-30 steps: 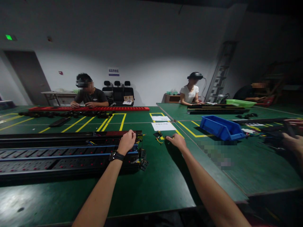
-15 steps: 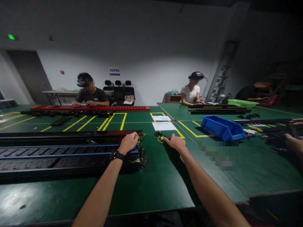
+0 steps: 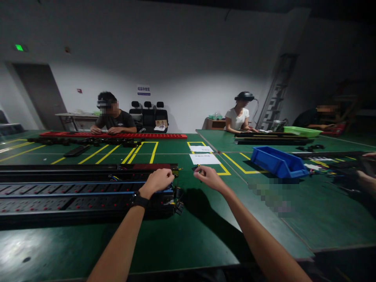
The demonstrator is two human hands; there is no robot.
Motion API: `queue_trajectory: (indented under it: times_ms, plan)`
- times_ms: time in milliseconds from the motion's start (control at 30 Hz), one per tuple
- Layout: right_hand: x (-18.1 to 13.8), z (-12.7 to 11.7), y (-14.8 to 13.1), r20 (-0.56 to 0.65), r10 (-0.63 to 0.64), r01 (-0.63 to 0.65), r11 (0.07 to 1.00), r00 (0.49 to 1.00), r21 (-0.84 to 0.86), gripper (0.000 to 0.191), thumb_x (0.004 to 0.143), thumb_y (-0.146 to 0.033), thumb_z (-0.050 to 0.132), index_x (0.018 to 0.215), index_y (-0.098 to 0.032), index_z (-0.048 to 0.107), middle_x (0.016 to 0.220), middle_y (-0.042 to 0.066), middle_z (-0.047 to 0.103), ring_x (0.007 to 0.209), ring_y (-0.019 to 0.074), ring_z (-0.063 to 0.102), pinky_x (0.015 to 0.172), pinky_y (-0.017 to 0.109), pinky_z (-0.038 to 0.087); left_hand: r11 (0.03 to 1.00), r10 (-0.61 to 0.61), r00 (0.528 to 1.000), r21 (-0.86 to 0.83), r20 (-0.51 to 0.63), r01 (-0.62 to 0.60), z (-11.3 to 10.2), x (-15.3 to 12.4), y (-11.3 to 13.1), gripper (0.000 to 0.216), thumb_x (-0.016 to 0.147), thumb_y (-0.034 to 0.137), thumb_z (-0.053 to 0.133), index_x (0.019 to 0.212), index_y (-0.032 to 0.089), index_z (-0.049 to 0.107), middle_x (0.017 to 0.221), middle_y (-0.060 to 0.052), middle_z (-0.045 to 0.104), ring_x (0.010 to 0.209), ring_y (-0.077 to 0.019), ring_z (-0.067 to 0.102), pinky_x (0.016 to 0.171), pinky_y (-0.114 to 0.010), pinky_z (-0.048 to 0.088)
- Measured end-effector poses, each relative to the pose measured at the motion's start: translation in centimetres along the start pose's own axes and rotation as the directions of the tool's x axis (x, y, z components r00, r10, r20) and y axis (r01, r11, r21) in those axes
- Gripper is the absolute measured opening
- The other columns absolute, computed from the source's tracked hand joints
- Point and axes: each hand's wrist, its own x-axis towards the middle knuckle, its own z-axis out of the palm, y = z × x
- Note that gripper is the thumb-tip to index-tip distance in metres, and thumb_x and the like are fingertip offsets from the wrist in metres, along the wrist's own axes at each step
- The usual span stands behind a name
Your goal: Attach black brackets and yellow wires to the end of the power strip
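My left hand is closed, its curled fingers over the right end of long black power strips with rows of sockets and red dots. What its fingertips grip is hidden. Black connectors with short wires hang from the strips' end, just below this hand. Over the green table, a short way right, my right hand has its thumb and fingers pinched together. A small dark part with a bit of yellow wire shows by those fingertips; I cannot tell whether it is held.
A blue bin stands to the right, with white paper sheets ahead. Across the table, co-workers sit near a red slotted rail, dark rails and a green tray. Another person's hand is at far right.
My right hand has moved left, nearer my left hand, and the dark object that stuck out from its fingers no longer shows. My left hand stays at the strips' end.
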Motion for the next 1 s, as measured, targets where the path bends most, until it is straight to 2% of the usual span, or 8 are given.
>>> queue_trajectory:
  times_ms: [67,133,200,300,433,533,733,1000]
  plan:
    - [-1.0,0.8,-1.4,0.200,-0.251,0.201,0.950,0.947,0.239,0.035,0.093,-0.049,0.062,0.110,-0.021,0.073,0.074,-0.001,0.059,0.067,0.0146,0.053,0.061,0.024,0.038,0.999,0.044,0.998,0.009,0.037,-0.045,-0.3,-1.0,0.2,0.020,0.085,0.035,0.055,0.082,0.026,0.073,0.092,-0.005,0.077,0.079,-0.0218,0.068,0.068,-0.028,0.044]
    - [-1.8,1.8,-2.3,0.313,-0.376,0.247,0.891,0.872,0.382,0.040,0.091,-0.051,0.065,0.116,-0.021,0.073,0.071,-0.003,0.055,0.064,0.0125,0.047,0.058,0.023,0.034,0.995,0.099,0.992,-0.006,0.076,-0.098,-0.5,-2.1,0.4,0.016,0.080,0.032,0.059,0.079,0.026,0.074,0.090,-0.003,0.078,0.077,-0.0202,0.068,0.064,-0.026,0.042]
    - [-2.1,2.8,-2.6,0.369,-0.422,0.246,0.865,0.828,0.437,0.040,0.090,-0.051,0.066,0.114,-0.020,0.073,0.069,-0.004,0.053,0.061,0.0115,0.044,0.056,0.022,0.032,0.989,0.148,0.983,-0.044,0.108,-0.144,-0.5,-3.1,0.6,0.016,0.079,0.032,0.060,0.081,0.026,0.075,0.091,-0.002,0.078,0.077,-0.0191,0.068,0.062,-0.025,0.042]
    - [-1.7,3.5,-2.0,0.408,-0.450,0.235,0.848,0.794,0.476,0.036,0.086,-0.050,0.071,0.099,-0.017,0.076,0.070,-0.002,0.058,0.063,0.0116,0.046,0.057,0.023,0.034,0.975,0.223,0.964,-0.032,0.143,-0.221,-0.1,-3.9,0.8,0.018,0.078,0.031,0.062,0.084,0.025,0.077,0.091,-0.003,0.079,0.079,-0.0191,0.069,0.065,-0.024,0.043]
    - [-0.9,2.2,0.5,0.490,-0.449,0.165,0.840,0.747,0.517,0.037,0.081,-0.050,0.075,0.094,-0.015,0.076,0.086,0.004,0.070,0.075,0.0157,0.059,0.067,0.025,0.044,0.953,0.302,0.934,-0.043,0.191,-0.299,0.5,-4.0,0.9,0.020,0.081,0.033,0.063,0.089,0.027,0.080,0.096,-0.002,0.079,0.083,-0.0192,0.070,0.068,-0.025,0.044]
    - [-0.5,0.5,2.8,0.497,-0.376,0.121,0.874,0.782,0.471,0.037,0.083,-0.051,0.072,0.092,-0.015,0.074,0.085,0.005,0.070,0.077,0.0173,0.061,0.071,0.027,0.046,0.946,0.325,0.925,-0.059,0.198,-0.320,0.9,-4.0,0.9,0.022,0.085,0.037,0.063,0.092,0.028,0.082,0.101,-0.003,0.079,0.087,-0.0206,0.071,0.069,-0.026,0.044]
    - [0.2,-0.5,6.1,0.298,-0.124,0.074,0.982,0.947,0.174,0.023,0.086,-0.034,0.062,0.087,-0.014,0.074,0.079,0.005,0.068,0.071,0.0167,0.058,0.064,0.027,0.041,0.949,0.315,0.926,-0.069,0.207,-0.308,1.3,-3.7,0.3,0.020,0.087,0.035,0.063,0.089,0.027,0.081,0.099,-0.004,0.080,0.088,-0.0209,0.071,0.071,-0.026,0.044]
    - [0.6,0.6,6.9,0.194,0.019,-0.009,0.999,0.981,-0.051,0.016,0.083,-0.022,0.061,0.081,-0.017,0.076,0.080,0.006,0.075,0.071,0.0176,0.065,0.064,0.025,0.041,0.953,0.298,0.935,-0.017,0.193,-0.301,0.7,-4.0,-0.1,0.021,0.083,0.029,0.061,0.086,0.025,0.081,0.091,-0.006,0.079,0.076,-0.0195,0.069,0.065,-0.026,0.042]
